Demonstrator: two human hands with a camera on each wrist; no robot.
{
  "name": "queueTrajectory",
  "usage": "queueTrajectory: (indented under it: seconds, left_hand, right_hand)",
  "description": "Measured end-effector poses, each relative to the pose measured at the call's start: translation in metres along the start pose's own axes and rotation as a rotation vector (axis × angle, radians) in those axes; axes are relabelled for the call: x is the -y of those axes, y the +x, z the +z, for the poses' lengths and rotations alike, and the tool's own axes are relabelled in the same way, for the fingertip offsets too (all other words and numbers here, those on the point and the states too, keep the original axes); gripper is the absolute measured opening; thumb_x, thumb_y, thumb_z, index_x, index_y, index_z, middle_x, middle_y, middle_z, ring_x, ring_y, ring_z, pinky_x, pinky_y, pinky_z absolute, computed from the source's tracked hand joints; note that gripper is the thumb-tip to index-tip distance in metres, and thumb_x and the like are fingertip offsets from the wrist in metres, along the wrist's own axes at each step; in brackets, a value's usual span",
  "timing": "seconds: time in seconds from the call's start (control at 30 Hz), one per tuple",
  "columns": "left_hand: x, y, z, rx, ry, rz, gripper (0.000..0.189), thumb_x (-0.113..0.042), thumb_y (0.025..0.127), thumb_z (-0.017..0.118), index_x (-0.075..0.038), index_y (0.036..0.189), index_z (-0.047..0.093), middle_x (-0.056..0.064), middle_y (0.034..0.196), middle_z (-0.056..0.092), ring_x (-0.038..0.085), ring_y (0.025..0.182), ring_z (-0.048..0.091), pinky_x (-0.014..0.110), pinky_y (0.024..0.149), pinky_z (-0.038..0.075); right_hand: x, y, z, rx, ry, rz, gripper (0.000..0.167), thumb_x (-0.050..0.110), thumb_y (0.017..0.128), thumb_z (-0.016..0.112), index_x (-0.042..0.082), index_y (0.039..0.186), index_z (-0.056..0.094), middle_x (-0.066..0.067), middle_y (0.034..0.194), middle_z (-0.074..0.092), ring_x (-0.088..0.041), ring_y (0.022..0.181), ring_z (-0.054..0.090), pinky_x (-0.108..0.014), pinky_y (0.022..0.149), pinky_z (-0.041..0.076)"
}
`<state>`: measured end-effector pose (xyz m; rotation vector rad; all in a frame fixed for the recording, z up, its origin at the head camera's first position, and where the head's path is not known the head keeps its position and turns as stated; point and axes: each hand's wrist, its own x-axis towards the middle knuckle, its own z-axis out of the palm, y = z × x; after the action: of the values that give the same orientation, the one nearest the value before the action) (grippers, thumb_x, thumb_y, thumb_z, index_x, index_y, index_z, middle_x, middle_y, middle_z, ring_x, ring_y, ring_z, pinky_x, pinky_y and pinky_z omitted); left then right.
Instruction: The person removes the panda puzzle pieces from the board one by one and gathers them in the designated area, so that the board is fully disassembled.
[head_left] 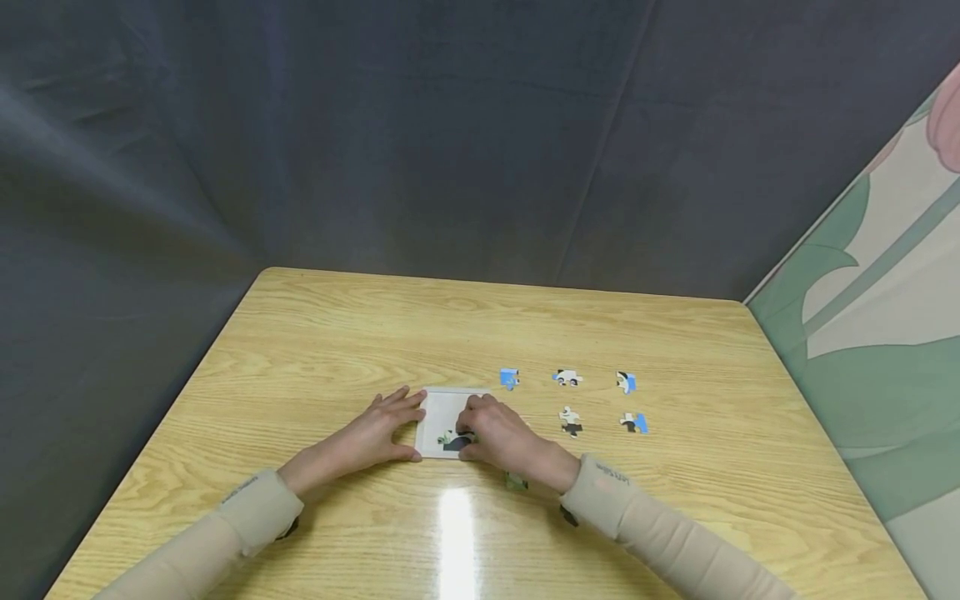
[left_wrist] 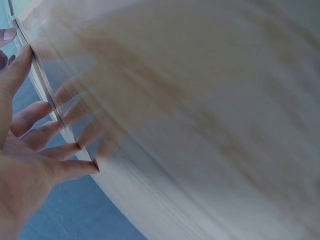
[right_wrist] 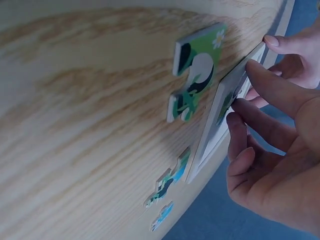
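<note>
A shallow white puzzle tray [head_left: 442, 410] lies on the table, with dark and green puzzle piece artwork [head_left: 450, 442] showing in its near right part. At the tray's left side, my left hand [head_left: 382, 433] spreads its fingers and touches the rim with the fingertips, as the left wrist view also shows. My right hand [head_left: 498, 433] reaches over the tray's right side. Its thumb and curled index finger pinch a puzzle piece [right_wrist: 226, 109] low against the tray floor. The fingers partly cover that piece.
Right of the tray lie several loose jigsaw pieces: a blue one [head_left: 509, 378], a panda-face one [head_left: 567, 377], a white-and-blue one [head_left: 626, 382] and others below. A green piece [head_left: 516, 482] lies partly under the right forearm. A dark curtain [head_left: 450, 150] hangs behind the table.
</note>
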<state>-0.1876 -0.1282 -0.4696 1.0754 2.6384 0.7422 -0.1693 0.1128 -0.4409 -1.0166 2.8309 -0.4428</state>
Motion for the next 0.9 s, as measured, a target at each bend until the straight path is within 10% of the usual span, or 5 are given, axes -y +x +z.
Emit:
queueTrajectory:
  seconds: [0.9]
  left_hand:
    - [0.0000,-0.0007,-0.0007,-0.008,0.010,0.014,0.062,-0.031,0.080,0.077,0.004,0.128,0.058,0.020,0.150,0.035,0.045,0.139,0.025,0.071,0.102,0.024]
  right_hand:
    - [0.0007,0.0003,0.0019,0.001,0.144,0.005,0.029,0.013,0.076,0.083,0.006,0.095,0.063,-0.002,0.087,0.061,-0.007,0.072,0.053,-0.017,0.062,0.048]
